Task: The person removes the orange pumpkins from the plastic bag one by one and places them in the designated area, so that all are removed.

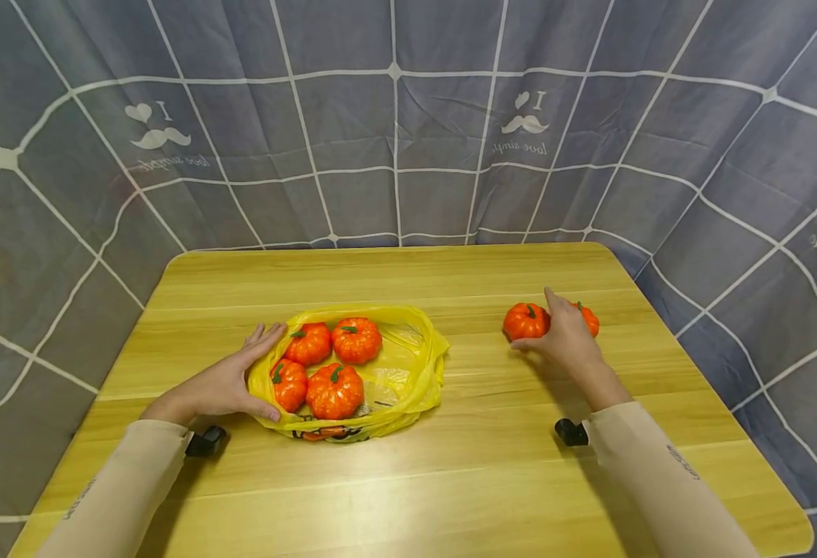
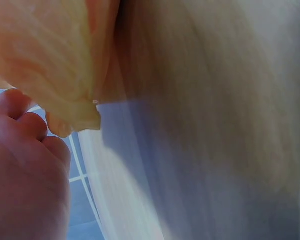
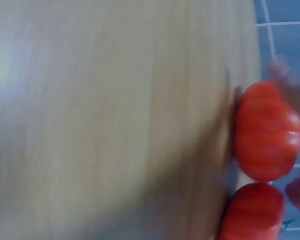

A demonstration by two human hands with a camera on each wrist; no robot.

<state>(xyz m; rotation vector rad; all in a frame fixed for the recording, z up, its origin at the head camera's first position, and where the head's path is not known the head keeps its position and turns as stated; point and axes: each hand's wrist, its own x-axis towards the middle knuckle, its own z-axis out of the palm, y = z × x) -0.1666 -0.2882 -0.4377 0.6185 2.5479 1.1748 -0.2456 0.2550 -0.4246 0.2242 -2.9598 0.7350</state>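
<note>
On the left of the table lies a yellow plastic bag (image 1: 394,380) with its mouth spread wide, several small orange pumpkins (image 1: 335,391) inside. My left hand (image 1: 230,380) rests against the bag's left side, fingers extended along the far rim and thumb over the near rim. Its fingertips are partly behind the plastic in the left wrist view. At the right, my right hand (image 1: 572,341) spans a loose pumpkin (image 1: 525,321), thumb to its left and extended fingers to its right. Another pumpkin (image 1: 590,319) sits just right of it, partly hidden by the hand; both appear in the right wrist view.
A wooden table (image 1: 422,488) with rounded corners bears everything. Behind it and at both sides hangs a grey curtain (image 1: 353,124) with white lines. Bare wood lies between the bag and the loose pumpkins. A black wrist device (image 1: 571,432) juts below the right wrist.
</note>
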